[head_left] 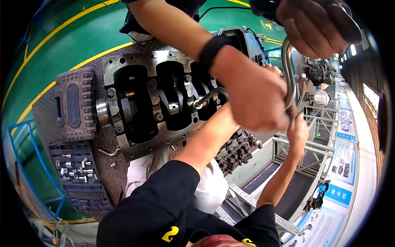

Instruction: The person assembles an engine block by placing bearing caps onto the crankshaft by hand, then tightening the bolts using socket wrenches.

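My left forearm (pixel 210 133) reaches up over an engine block (pixel 142 152). A co-worker's wristbanded hand (pixel 257 92) covers most of my left hand (pixel 271 70), whose bent fingertips show beyond it; what they hold is hidden. Farther right, my right hand (pixel 298 129) is closed round the lower end of a slim metal bar (pixel 302 86). The co-worker's wristbanded hand grips a bent steel crank handle (pixel 288 70), and their dark, dirty-looking other hand (pixel 310 29) is at its top. A curved steel shaft (pixel 212 95) runs from behind the hands to a bolt in the block.
A closed tool case (pixel 75 103) and an open socket set (pixel 74 166) lie at the left on a metal-plated bench (pixel 111 142). A bent tool (pixel 109 151) is beside them. Another engine part (pixel 234 152) is right of the block, near a metal frame (pixel 325 152).
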The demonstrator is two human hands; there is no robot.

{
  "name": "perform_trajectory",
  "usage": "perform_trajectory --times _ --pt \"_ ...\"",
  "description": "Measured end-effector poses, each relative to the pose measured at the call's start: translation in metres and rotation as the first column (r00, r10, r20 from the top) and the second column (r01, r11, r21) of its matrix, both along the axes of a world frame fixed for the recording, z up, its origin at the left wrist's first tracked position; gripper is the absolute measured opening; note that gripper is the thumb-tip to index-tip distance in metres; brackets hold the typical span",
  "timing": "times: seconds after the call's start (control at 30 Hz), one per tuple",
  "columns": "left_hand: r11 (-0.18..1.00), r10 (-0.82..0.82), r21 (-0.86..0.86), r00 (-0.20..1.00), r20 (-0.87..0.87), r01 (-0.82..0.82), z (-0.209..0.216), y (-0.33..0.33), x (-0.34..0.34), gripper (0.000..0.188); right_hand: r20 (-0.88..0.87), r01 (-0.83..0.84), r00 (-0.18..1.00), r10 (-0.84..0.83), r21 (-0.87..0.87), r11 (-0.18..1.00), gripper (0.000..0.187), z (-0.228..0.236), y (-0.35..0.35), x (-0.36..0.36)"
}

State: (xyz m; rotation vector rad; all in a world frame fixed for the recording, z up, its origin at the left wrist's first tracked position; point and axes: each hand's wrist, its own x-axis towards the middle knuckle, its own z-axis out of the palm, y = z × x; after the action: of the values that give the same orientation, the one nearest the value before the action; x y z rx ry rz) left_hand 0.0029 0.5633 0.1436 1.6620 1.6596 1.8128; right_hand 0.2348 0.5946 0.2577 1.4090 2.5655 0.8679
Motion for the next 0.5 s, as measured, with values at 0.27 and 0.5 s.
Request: perform_trajectory --times 0.27,0.5 --pt "0.975 -0.128 -0.16 0.98 0.155 0.153 -0.018 0.076 0.013 0.025 -0.293 -0.385 0.892 0.344 -0.095 0.918 0.048 -0.032 0.178 -0.009" --pt "0.997 -0.035 -0.06 0.961 0.274 0.054 -0.016 0.059 0.004 0.034 -0.161 -0.128 0.984 0.081 -0.308 0.943 0.041 0.038 0.053 -0.04"
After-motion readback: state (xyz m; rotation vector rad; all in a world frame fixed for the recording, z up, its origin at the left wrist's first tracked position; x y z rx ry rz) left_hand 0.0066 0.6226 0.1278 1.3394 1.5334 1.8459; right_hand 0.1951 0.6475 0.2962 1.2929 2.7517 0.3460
